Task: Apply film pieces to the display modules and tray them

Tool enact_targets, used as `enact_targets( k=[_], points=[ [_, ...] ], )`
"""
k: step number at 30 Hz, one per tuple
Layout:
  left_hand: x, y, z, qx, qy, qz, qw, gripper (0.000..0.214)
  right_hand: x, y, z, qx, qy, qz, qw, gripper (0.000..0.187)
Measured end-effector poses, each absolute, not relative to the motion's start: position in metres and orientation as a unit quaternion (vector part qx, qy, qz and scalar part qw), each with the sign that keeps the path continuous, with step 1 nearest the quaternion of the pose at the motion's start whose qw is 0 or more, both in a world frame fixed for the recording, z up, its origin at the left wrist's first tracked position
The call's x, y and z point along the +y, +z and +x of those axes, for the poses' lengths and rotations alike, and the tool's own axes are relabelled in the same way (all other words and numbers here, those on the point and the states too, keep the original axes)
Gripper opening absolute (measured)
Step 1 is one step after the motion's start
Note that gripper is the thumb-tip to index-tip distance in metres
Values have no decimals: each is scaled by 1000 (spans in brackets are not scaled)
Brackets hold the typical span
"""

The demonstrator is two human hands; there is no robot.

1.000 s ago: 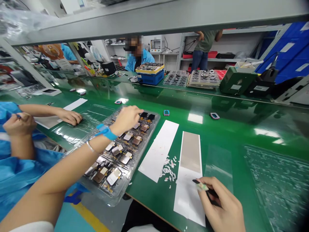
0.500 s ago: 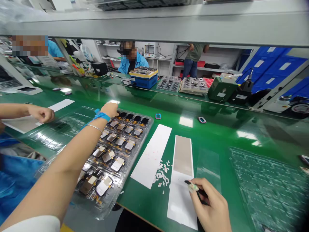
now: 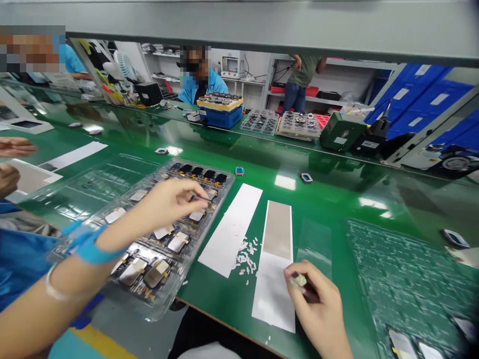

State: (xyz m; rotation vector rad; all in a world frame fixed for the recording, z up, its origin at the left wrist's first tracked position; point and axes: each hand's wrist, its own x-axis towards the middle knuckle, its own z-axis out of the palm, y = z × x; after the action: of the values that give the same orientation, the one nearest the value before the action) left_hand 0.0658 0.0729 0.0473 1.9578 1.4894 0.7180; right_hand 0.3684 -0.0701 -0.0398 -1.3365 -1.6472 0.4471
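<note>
My left hand (image 3: 174,202) is pinched shut above the right side of a clear plastic tray (image 3: 200,259). Something thin and dark shows at its fingertips, too small to name. Rows of small screen modules (image 3: 177,243) with orange flex tabs lie in the tray, partly hidden by my forearm. My right hand (image 3: 318,304) is closed around a small dark-tipped piece with a mottled pale-green end (image 3: 298,280), its kind unclear. That hand is over the lower part of a white strip with a grey-beige upper section (image 3: 277,227). Beside it lie tiny white pieces (image 3: 245,257) and another white strip (image 3: 232,229).
An empty-looking moulded tray (image 3: 404,279) lies to the right, with screen modules at its near end. Small watch-like frames (image 3: 239,171) stand along the green table (image 3: 209,149). A co-worker's hands (image 3: 11,162) are at the far left. A grey shelf beam (image 3: 239,25) crosses overhead.
My left hand has come back from the tray's far rows toward me and to the right, now pinching. My right hand stays near the strip. The co-worker's hand has moved left.
</note>
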Motion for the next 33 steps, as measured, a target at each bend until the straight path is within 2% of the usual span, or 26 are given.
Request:
enact_targets(
  k=[4, 7, 10, 15, 23, 26, 30, 33],
  points=[
    [-14, 26, 109, 480, 278, 751, 358, 10, -71, -18, 355, -692, 212, -491, 485, 3],
    [-42, 7, 137, 426, 318, 724, 440, 4, -71, -11, 345, -699, 191, -477, 497, 11],
    [-43, -14, 158, 397, 334, 682, 515, 11, -69, -15, 339, -719, 141, -470, 492, 14],
    [-36, -43, 173, 386, 341, 643, 567, 21, -66, -28, 340, -744, 36, -484, 459, 15],
    [-28, -60, 176, 376, 354, 627, 584, 17, -65, -37, 337, -774, -39, -506, 379, 23],
    [-27, -60, 176, 380, 355, 632, 575, 18, -63, -33, 338, -777, 9, -513, 364, 21],
    [-31, -57, 174, 372, 371, 630, 572, 16, -52, -18, 344, -728, 151, -550, 381, 14],
    [-35, -53, 172, 332, 333, 664, 581, 16, -35, -12, 347, -684, 234, -581, 373, 15]
  ],
)
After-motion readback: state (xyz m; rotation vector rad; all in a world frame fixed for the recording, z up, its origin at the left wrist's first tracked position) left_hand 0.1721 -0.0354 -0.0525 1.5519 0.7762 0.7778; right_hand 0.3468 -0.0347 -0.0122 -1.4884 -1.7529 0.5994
